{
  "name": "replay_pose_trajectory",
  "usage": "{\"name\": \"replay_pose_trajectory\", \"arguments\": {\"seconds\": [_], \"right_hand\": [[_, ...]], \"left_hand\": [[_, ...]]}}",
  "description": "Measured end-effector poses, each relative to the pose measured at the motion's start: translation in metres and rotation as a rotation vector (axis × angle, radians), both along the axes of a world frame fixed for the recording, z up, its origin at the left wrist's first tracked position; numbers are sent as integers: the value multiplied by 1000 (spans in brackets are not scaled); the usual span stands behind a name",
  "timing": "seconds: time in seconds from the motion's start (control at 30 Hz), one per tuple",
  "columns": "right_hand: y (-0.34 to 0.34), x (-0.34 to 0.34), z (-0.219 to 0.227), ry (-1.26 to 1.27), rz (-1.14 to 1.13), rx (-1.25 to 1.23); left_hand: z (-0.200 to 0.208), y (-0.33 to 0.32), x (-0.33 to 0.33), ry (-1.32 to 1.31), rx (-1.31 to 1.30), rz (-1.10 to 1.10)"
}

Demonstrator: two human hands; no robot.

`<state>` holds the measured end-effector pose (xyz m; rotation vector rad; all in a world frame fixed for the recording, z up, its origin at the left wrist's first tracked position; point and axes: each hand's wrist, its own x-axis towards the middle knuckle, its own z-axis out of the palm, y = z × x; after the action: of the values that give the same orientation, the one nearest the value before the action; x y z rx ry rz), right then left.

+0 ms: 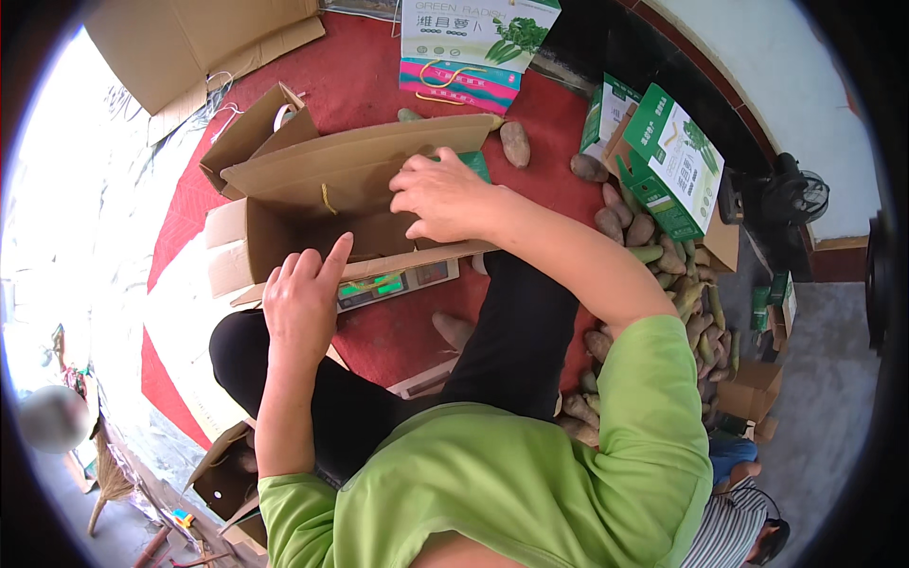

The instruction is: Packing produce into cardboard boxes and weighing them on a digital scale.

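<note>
A long open cardboard box [365,227] lies in front of me, its far flap raised and a yellow cord loop [328,199] on that flap. My left hand [303,298] is closed over the near wall, its index finger stretched out above the opening. Over the right end of the box is my right hand [445,199], fingers bent and apart, close to the raised flap. Nothing shows between those fingers. Beneath the box's near side sits a digital scale [398,286] with a lit green display. The box's bottom is partly shadowed.
Red cloth [388,346] covers the floor. Many radishes and sweet-potato-like roots [696,322] are heaped at my right, by a green-and-white carton [672,156]. A printed gift box [473,47] stands beyond. A black fan [793,192] is far right; a person in stripes [729,530] is behind.
</note>
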<state>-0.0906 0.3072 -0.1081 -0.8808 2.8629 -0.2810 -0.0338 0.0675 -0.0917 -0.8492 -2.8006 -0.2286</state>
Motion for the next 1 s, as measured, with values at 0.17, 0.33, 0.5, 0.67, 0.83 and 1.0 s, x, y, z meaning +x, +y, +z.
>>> {"name": "replay_pose_trajectory", "arguments": {"seconds": [0.17, 0.33, 0.5, 0.67, 0.83, 1.0], "right_hand": [[-9, -1, 10, -56, 14, 513], [32, 8, 31, 319, -133, 525], [102, 14, 27, 387, -373, 433], [128, 27, 24, 328, -534, 158], [141, 63, 3, 282, -577, -352], [180, 145, -54, 304, -818, -522]], "left_hand": [[-9, -5, -6, -5, -34, -22], [-14, -3, -3, 75, -36, 13], [-20, 4, -8, 175, 2, 65], [-23, 8, -14, 246, -16, 112], [-27, 5, -7, 215, -59, 152], [-33, 2, -12, 275, 7, 139]]}}
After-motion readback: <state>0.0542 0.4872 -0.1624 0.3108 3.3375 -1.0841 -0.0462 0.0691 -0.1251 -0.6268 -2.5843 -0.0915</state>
